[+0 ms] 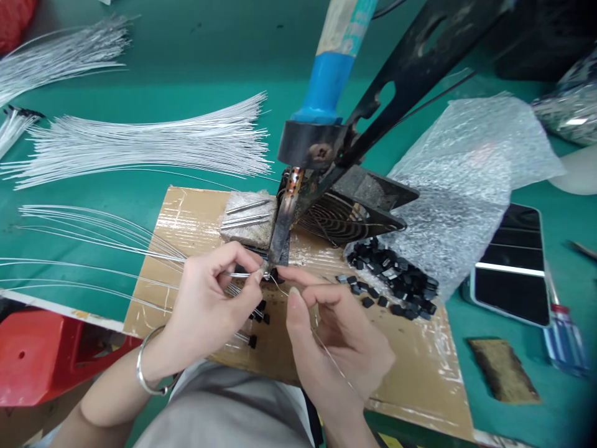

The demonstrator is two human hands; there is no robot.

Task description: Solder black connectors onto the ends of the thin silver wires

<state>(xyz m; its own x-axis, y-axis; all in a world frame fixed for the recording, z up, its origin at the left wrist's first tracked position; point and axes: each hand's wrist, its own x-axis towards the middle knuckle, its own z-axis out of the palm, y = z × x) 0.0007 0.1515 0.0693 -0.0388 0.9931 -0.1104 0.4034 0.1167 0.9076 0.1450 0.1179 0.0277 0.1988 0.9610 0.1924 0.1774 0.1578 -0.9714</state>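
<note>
Thumb and forefinger of my left hand (214, 292) pinch the end of a thin white wire, close under the tip of a soldering iron (281, 233). The iron has a blue handle and hangs tip-down in a black metal bracket (396, 81). My right hand (338, 336) is closed on a thin strand of solder wire (333, 361), whose free end reaches toward the iron's tip. What sits right at the tip is too small to make out. Below my left hand lie wires with small black connectors (252, 341) on their ends.
Cardboard (410, 373) covers the work spot. Around it are a block with metal pins (249, 221), a black fan (345, 218), loose black connectors (396, 277), a bubble-wrap bag (466, 168), a phone (510, 267), a screwdriver (565, 342), a brown sponge (504, 370) and a white wire bundle (153, 146).
</note>
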